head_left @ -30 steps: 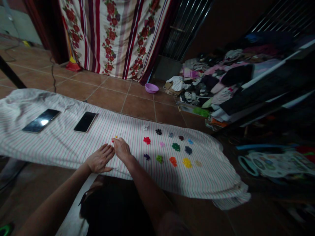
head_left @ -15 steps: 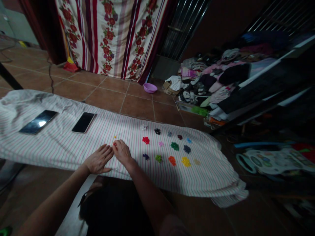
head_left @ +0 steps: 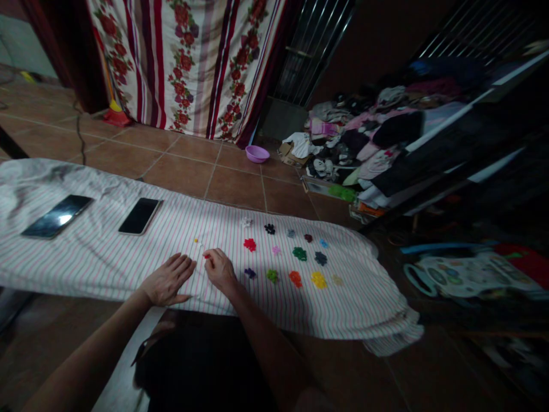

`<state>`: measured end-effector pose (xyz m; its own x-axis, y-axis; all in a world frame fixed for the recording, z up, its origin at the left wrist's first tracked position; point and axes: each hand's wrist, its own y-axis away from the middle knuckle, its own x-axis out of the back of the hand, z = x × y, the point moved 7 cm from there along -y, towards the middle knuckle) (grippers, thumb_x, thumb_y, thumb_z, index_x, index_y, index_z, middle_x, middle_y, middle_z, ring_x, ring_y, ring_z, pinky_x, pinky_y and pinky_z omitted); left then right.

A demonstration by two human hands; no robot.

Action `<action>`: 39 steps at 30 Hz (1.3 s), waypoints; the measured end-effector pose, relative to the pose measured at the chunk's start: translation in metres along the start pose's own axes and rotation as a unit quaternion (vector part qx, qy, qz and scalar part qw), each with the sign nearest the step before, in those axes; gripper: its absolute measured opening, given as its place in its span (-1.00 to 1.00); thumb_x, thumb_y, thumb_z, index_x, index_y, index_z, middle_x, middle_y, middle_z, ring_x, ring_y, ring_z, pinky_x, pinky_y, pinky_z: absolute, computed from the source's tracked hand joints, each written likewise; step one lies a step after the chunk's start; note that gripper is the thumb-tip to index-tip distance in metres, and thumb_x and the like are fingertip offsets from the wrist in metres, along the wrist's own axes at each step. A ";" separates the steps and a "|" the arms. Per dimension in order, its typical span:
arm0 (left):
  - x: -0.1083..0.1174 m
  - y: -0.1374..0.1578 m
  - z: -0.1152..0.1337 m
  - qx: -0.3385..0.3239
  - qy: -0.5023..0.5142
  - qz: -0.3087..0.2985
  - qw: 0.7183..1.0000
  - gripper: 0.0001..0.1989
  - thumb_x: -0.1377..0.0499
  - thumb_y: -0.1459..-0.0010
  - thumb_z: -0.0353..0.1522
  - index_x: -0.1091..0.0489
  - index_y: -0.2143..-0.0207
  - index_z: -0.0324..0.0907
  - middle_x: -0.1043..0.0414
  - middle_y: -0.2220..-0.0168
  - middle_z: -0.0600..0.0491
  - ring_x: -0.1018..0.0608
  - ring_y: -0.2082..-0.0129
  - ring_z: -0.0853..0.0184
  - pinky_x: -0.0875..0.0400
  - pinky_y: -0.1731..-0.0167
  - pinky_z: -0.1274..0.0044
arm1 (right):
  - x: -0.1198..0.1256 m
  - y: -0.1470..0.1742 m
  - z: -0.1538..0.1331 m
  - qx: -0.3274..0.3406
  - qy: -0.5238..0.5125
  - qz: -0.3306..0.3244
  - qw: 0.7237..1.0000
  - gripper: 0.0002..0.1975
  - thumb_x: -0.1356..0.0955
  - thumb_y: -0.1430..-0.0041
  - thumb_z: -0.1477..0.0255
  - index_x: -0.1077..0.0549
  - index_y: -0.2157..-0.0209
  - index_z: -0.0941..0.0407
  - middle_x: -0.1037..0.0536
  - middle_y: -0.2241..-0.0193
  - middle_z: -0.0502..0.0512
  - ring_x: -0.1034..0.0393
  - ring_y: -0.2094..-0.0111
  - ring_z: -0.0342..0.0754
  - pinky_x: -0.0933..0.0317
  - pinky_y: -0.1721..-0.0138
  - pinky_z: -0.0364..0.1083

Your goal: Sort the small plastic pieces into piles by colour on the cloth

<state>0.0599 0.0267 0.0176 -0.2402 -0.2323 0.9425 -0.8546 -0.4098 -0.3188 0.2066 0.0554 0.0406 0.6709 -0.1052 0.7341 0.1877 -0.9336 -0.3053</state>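
Note:
My left hand (head_left: 168,280) lies flat, palm down, on the striped cloth, its fingers stretched out and nothing in them. To its right, my right hand (head_left: 219,269) has thumb and forefinger pinched on a small red bead (head_left: 206,256). Just beyond the fingertips rests a tiny yellow bead (head_left: 196,240), with a small whitish piece beside it, too small to make out. Right of my hands are sorted little piles, among them red beads (head_left: 249,245), dark green beads (head_left: 299,253), orange beads (head_left: 295,278) and yellow beads (head_left: 318,280).
Two phones (head_left: 140,216) lie on the left part of the striped cloth (head_left: 98,257). Past the far edge, a purple basin (head_left: 257,154) stands on the tiled floor near a floral curtain (head_left: 184,68). A heap of clothes (head_left: 360,126) fills the back right.
My right hand has drawn away to the right from my left fingertips, leaving a gap. The red bead now shows in its pinch. My left hand stays flat; the view has shifted slightly.

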 end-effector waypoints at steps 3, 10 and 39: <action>0.002 0.000 0.000 -0.006 0.001 0.015 1.000 -0.27 0.01 -0.24 0.02 -0.21 -0.19 -0.42 -0.34 -0.05 -0.34 -0.35 -0.09 -0.07 -0.19 -0.12 0.11 | 0.009 0.004 0.006 -0.010 -0.009 0.021 1.000 -0.73 -0.21 -0.12 0.60 -0.45 0.21 0.08 -0.51 0.29 0.07 -0.41 0.22 -0.08 -0.30 0.11 -0.11; 0.004 -0.001 0.002 -0.012 -0.015 0.012 1.000 -0.27 0.03 -0.25 0.02 -0.24 -0.18 -0.44 -0.35 -0.04 -0.34 -0.35 -0.08 -0.09 -0.20 -0.11 0.11 | 0.030 0.014 0.026 -0.022 -0.030 0.080 0.996 -0.75 -0.21 -0.17 0.53 -0.46 0.20 0.11 -0.51 0.30 0.10 -0.41 0.30 -0.08 -0.32 0.22 -0.12; -0.002 0.002 0.000 -0.003 -0.015 0.004 1.000 -0.24 0.05 -0.26 0.05 -0.21 -0.21 -0.43 -0.35 -0.06 -0.33 -0.34 -0.11 -0.07 -0.17 -0.13 0.12 | 0.107 0.034 0.128 -0.128 -0.001 0.278 0.952 -0.81 -0.24 -0.03 0.50 -0.44 0.32 0.13 -0.48 0.40 0.09 -0.38 0.41 -0.08 -0.36 0.32 -0.10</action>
<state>0.0588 0.0267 0.0149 -0.2336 -0.2628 0.9361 -0.8554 -0.4023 -0.3264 0.3768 0.0565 0.0316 0.6177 -0.6067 0.5003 -0.3771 -0.7868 -0.4886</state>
